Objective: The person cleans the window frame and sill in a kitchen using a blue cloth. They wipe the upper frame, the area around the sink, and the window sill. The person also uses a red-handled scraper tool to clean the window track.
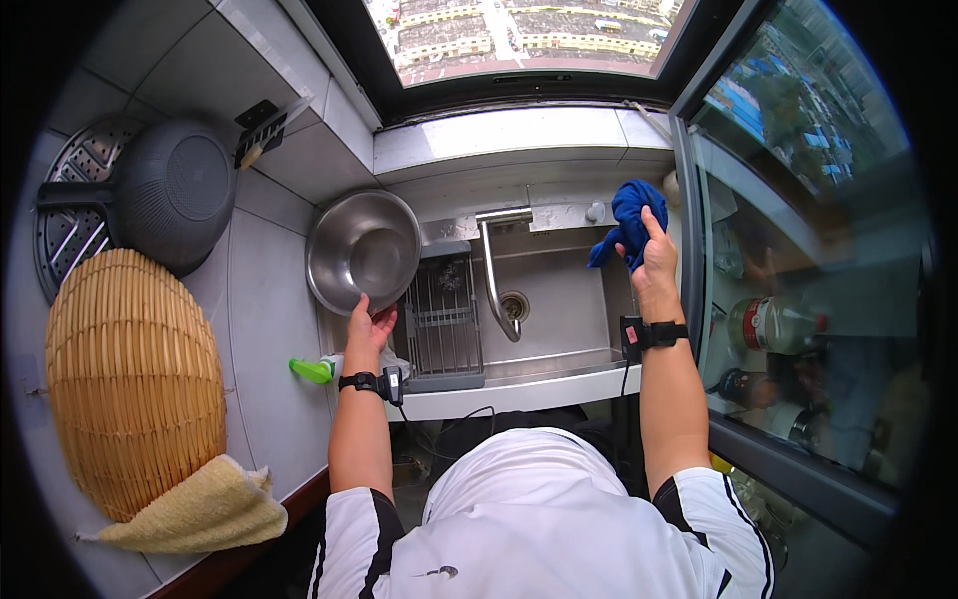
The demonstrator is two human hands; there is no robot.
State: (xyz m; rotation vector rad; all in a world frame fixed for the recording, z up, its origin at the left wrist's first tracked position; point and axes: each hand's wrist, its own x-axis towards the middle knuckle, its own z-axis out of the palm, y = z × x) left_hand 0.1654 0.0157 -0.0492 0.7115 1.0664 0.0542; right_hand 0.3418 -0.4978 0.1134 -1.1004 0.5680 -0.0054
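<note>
A stainless steel bowl [359,232] leans tilted at the left end of the counter, its inside facing me. My left hand [368,327] grips its near rim, thumb over the edge and fingers along the outside. Bunched in my right hand [656,256] is a dark blue cloth [638,206], held above the right side of the steel sink [561,299]. One corner of the cloth hangs down to the left. Between my hands, a curved metal faucet [490,277] reaches over the sink drain [514,307].
A grey-framed dish rack [441,378] spans the sink's left part. A green-topped spray bottle [313,370] stands by my left forearm. On the left wall hang a dark wok [176,187], a woven bamboo basket [135,382] and a yellow towel [198,509]. An open glass window sash [808,284] flanks my right arm.
</note>
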